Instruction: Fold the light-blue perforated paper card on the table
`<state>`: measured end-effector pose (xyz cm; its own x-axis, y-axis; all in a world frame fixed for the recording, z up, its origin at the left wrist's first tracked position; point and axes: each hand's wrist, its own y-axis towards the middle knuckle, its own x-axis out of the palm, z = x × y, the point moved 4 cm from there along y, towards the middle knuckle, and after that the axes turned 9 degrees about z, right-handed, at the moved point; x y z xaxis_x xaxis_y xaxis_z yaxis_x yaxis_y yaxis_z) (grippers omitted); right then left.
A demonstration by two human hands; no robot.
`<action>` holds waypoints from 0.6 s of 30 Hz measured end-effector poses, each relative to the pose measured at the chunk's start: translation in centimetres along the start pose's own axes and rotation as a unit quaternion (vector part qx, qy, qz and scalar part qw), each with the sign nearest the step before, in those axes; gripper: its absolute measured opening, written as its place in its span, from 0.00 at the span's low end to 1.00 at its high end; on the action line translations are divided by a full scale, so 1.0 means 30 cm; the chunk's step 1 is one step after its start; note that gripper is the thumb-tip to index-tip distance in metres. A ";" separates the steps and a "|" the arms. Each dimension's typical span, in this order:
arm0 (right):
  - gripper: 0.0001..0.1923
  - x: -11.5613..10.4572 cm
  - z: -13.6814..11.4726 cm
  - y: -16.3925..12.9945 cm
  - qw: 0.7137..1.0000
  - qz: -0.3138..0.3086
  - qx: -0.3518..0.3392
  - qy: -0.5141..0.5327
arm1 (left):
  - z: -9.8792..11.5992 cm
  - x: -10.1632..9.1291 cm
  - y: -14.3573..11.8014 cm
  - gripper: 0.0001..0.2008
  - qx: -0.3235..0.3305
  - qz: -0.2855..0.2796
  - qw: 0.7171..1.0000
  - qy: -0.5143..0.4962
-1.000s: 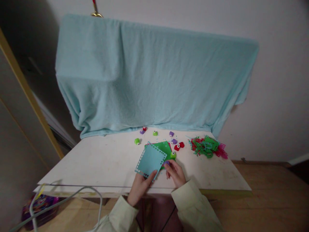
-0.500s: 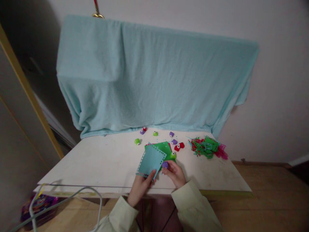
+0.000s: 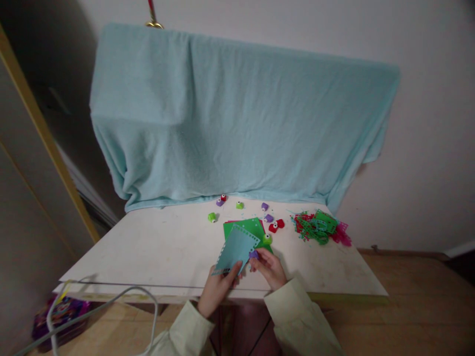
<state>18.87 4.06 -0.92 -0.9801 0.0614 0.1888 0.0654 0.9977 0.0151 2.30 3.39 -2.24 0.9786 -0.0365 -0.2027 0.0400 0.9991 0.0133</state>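
Observation:
My left hand [image 3: 218, 288] pinches the near corner of a light blue paper square [image 3: 236, 248] whose edges are punched with small holes, and it is lifted and tilted off the white table [image 3: 156, 252]. In my right hand [image 3: 270, 267] is a small purple craft punch [image 3: 254, 254], pressed against the blue sheet's right edge. Under the sheet lies a green paper square [image 3: 248, 227] on top of a red one. A green punch [image 3: 266, 239] sits just beyond my right hand.
Several small punches lie at the table's back: green [image 3: 212, 216], purple [image 3: 220, 201], green [image 3: 240, 204], purple [image 3: 264, 206], red [image 3: 275, 226]. A heap of cut paper scraps [image 3: 318, 226] lies to the right. A light blue towel [image 3: 237, 118] hangs behind. A cable [image 3: 111, 301] runs along the front left edge.
The blue sheet has turned and tipped up more on its edge in my left hand. My right hand has brought the purple punch up against its right edge.

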 end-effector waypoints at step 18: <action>0.16 0.006 0.018 -0.001 1.000 0.009 0.020 0.017 | 0.001 0.002 -0.002 0.20 -0.009 -0.001 1.000 0.006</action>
<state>18.60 4.05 -1.42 -0.9718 0.0797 0.2220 0.0753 0.9968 -0.0283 2.35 3.33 -2.23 0.9760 -0.0390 -0.2141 0.0390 0.9992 -0.0040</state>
